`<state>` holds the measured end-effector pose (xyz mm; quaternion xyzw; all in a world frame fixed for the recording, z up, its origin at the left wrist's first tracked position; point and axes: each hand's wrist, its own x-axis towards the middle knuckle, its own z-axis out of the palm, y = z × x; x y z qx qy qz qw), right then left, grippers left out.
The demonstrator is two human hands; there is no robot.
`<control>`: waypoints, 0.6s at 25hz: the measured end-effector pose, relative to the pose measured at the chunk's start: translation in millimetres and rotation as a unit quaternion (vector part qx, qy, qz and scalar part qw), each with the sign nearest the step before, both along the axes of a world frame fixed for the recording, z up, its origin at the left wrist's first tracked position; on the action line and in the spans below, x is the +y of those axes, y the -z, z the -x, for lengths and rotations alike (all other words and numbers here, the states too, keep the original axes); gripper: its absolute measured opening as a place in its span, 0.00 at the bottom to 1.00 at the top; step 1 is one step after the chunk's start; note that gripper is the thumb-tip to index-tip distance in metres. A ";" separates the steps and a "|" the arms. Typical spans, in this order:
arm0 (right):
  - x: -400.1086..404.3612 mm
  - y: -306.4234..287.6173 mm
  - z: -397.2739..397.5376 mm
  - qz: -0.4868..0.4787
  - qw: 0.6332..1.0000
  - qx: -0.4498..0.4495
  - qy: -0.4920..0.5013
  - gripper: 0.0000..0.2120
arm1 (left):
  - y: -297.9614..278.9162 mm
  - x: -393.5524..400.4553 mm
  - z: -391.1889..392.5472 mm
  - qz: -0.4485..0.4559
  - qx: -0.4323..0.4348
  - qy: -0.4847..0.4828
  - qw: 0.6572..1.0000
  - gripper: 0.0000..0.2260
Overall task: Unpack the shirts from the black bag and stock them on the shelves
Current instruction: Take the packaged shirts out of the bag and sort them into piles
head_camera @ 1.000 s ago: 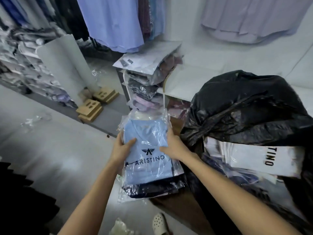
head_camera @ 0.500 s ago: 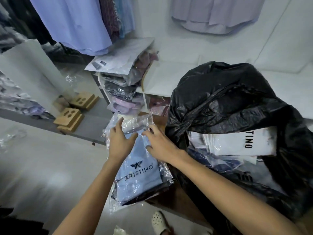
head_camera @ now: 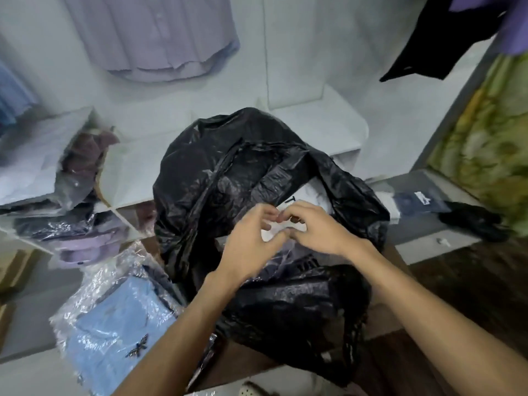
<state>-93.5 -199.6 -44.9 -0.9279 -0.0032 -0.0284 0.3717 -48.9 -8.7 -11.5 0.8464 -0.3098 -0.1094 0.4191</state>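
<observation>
Both hands reach into the mouth of the black bag (head_camera: 228, 172). The left hand (head_camera: 248, 250) and right hand (head_camera: 317, 227) meet over a white packet (head_camera: 311, 195) inside it, fingertips nearly touching each other. The fingers of each hand are curled and pinched toward the thumb, but motion blur hides what they hold — whether they grip the packet's film or only brush it cannot be told. Just beyond the right fingers the white packet shows a dark printed letter; below the fingers, deeper in the bag, lies a darker wrapped shirt (head_camera: 288, 261).

Left of the left fingers and nearer the person, a blue shirt (head_camera: 114, 332) in clear wrap lies outside the bag, on top of a dark one. Farther left of the fingers, a stack (head_camera: 77, 224) of wrapped purple and dark shirts sits beside the white shelf (head_camera: 137, 178). Well right of the right fingers, a navy packet (head_camera: 420, 201) lies on a low ledge. Above the fingers a lilac shirt (head_camera: 160, 38) hangs — its hem is blurred.
</observation>
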 end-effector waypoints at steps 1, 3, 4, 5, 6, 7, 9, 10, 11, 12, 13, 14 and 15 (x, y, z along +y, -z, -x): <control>-17.1 1.3 12.9 -0.005 1.000 0.007 0.025 0.12 | 6.9 -12.1 2.1 -0.114 -0.006 0.040 0.993 0.24; -43.2 5.7 35.8 -0.012 0.997 0.029 0.064 0.12 | 22.1 -28.8 7.4 -0.353 -0.054 0.107 0.928 0.31; -50.8 7.3 44.1 -0.013 0.997 0.038 0.073 0.12 | 29.5 -32.7 10.2 -0.428 -0.071 0.125 0.892 0.29; -54.9 8.2 49.7 -0.013 0.996 0.042 0.073 0.12 | 34.3 -34.2 11.4 -0.462 -0.084 0.129 0.874 0.24; -57.9 8.3 54.3 -0.013 0.996 0.046 0.069 0.13 | 35.1 -35.7 11.1 -0.469 -0.100 0.130 0.868 0.18; -58.7 7.5 56.5 -0.011 0.997 0.053 0.058 0.15 | 33.3 -35.4 7.4 -0.458 -0.118 0.130 0.871 0.13; -54.3 5.6 53.3 -0.007 0.998 0.060 0.022 0.23 | 17.1 -31.6 -5.2 -0.396 -0.140 0.132 0.898 0.11; -49.6 3.1 48.6 -0.010 0.998 0.058 0.004 0.29 | 4.8 -30.1 -12.9 -0.365 -0.138 0.132 0.911 0.13; -43.3 -0.4 41.8 -0.011 0.999 0.050 -0.013 0.35 | -7.5 -29.5 -20.4 -0.346 -0.130 0.130 0.920 0.15; -36.3 -5.3 33.3 -0.011 0.999 0.041 -0.032 0.39 | -20.6 -28.8 -26.2 -0.338 -0.120 0.127 0.925 0.17; -29.2 -9.7 24.4 -0.011 0.998 0.043 -0.051 0.42 | -31.2 -27.3 -31.4 -0.326 -0.119 0.132 0.929 0.17; -22.2 -14.0 16.7 -0.014 0.996 0.051 -0.070 0.44 | -42.7 -25.7 -33.6 -0.309 -0.124 0.138 0.933 0.17; -14.5 -15.7 8.5 -0.022 0.994 0.058 -0.086 0.44 | -56.1 -24.4 -35.2 -0.287 -0.139 0.142 0.937 0.17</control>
